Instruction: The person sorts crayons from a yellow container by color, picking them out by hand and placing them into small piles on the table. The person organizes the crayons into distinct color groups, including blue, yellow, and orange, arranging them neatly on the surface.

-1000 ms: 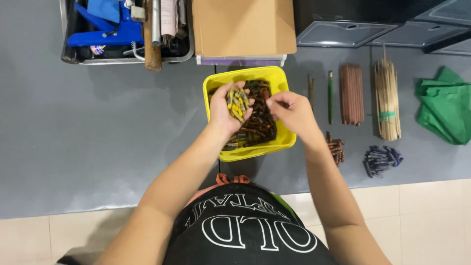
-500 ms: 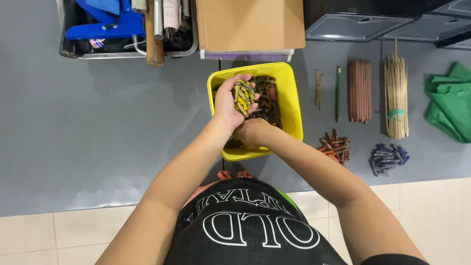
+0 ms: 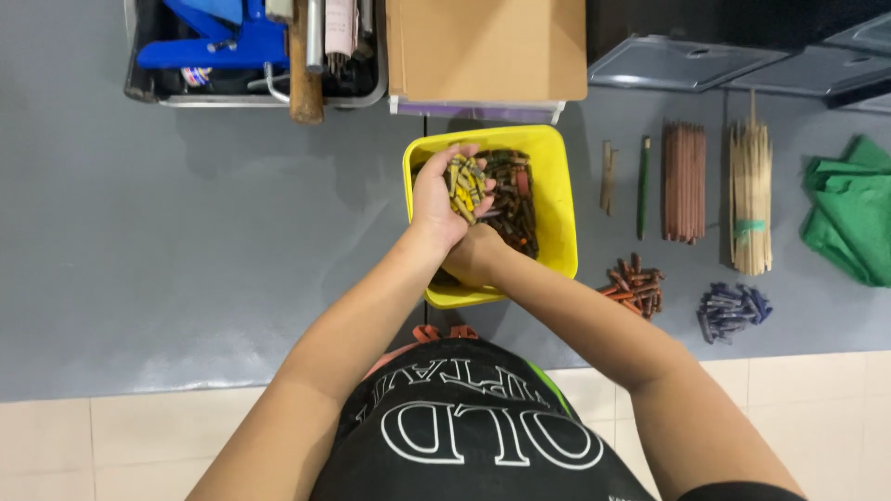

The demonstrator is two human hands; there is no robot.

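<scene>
- Our left hand (image 3: 444,197), centre frame, is cupped palm-up and closed around a bunch of short yellow and olive crayon stubs (image 3: 466,183); the stubs stick out past the fingers.
- That hand hangs over the left half of the square yellow plastic tub (image 3: 557,199), which sits on the grey mat (image 3: 186,260) at centre frame.
- Inside the tub: a pile of mixed dark crayon pieces (image 3: 513,199), brown, red and black, just right of the held bunch.
- Our right hand (image 3: 473,255) is tucked under the left wrist, at the tub's lower left. Its fingers are hidden, so we cannot tell whether they are spread or curled, or on anything.
- Lower right of the tub, on the mat: a small heap of red-brown crayon stubs (image 3: 633,286), close to the tub rim. Further right, a small heap of dark blue crayon stubs (image 3: 731,310).
- Right of the tub, upper half: two short tan sticks (image 3: 607,176), one green pencil-like stick (image 3: 642,186), a row of long brown sticks (image 3: 684,182), and a banded bundle of pale bamboo sticks (image 3: 750,199).
- Far right edge: crumpled green cloth (image 3: 849,209).
- Top centre: brown cardboard box (image 3: 485,46), touching the tub's far rim in view.
- Upper left: metal tray (image 3: 278,98) holding a blue tool (image 3: 215,37) and a wooden handle (image 3: 304,83).
- Bottom of frame: pale floor tiles (image 3: 139,436) beyond the mat edge.
</scene>
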